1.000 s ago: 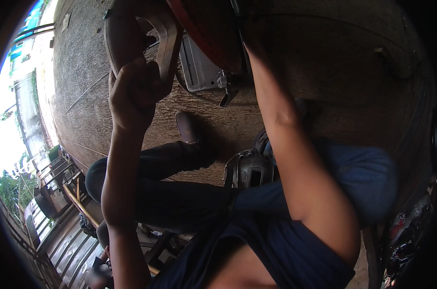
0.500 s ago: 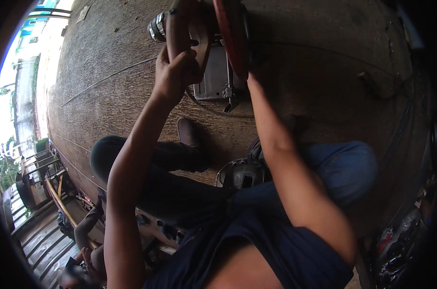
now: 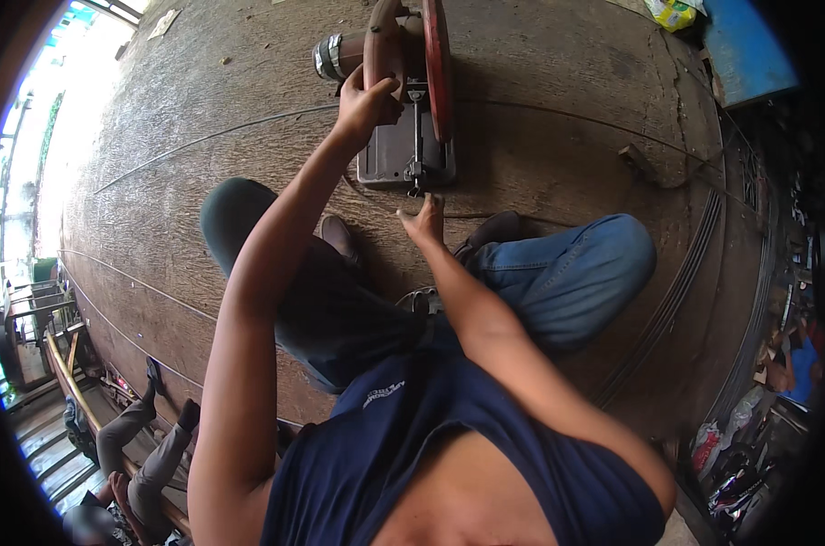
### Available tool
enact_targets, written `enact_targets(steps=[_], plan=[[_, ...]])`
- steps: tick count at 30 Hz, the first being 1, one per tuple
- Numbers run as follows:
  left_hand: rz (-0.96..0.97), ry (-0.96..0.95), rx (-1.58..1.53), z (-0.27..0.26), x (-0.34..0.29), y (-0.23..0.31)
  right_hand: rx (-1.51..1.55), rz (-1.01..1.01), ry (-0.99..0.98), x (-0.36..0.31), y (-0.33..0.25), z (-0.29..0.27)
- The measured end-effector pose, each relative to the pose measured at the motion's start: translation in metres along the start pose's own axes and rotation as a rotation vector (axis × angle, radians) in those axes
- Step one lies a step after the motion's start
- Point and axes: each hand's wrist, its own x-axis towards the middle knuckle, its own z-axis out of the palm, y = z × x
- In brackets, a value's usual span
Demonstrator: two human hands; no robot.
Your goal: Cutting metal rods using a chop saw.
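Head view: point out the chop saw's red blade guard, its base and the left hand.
Red blade guard [image 3: 438, 75], head view: middle of its length.
Base [image 3: 386, 157], head view: bare left part.
Left hand [image 3: 365, 108], head view: its middle.

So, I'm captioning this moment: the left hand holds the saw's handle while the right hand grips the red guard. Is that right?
Not quite: in the head view, the right hand is not on the red guard but by the near end of the metal clamp rod. The left hand does hold the saw's handle.
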Motion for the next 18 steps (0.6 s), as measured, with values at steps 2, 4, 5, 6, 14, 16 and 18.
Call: enact_targets(steps=[2, 4, 5, 6, 14, 16, 18], plan=[[0.015, 0.027, 0.009, -0.002, 0.000, -0.001, 0.004, -0.001, 0.099, 0.004, -0.002, 0.011], [0.072, 0.073, 0.049, -0.015, -0.001, -0.006, 0.115, 0.215, -0.005, 0.011, -0.012, 0.022], [-0.016, 0.069, 0.037, -0.018, -0.004, -0.006, 0.189, 0.344, 0.025, 0.011, -0.011, 0.027], [-0.009, 0.013, 0.012, 0.009, -0.001, 0.001, 0.041, 0.614, -0.054, 0.037, 0.047, 0.032], [0.017, 0.024, 0.029, -0.019, -0.003, -0.005, -0.118, -0.130, 0.212, 0.008, 0.020, 0.030], [0.008, -0.010, 0.034, -0.014, 0.000, -0.004, -0.122, -0.101, 0.201, 0.013, 0.010, 0.022], [0.027, -0.030, 0.025, -0.011, 0.001, -0.004, -0.071, 0.042, -0.022, 0.017, 0.012, 0.019]])
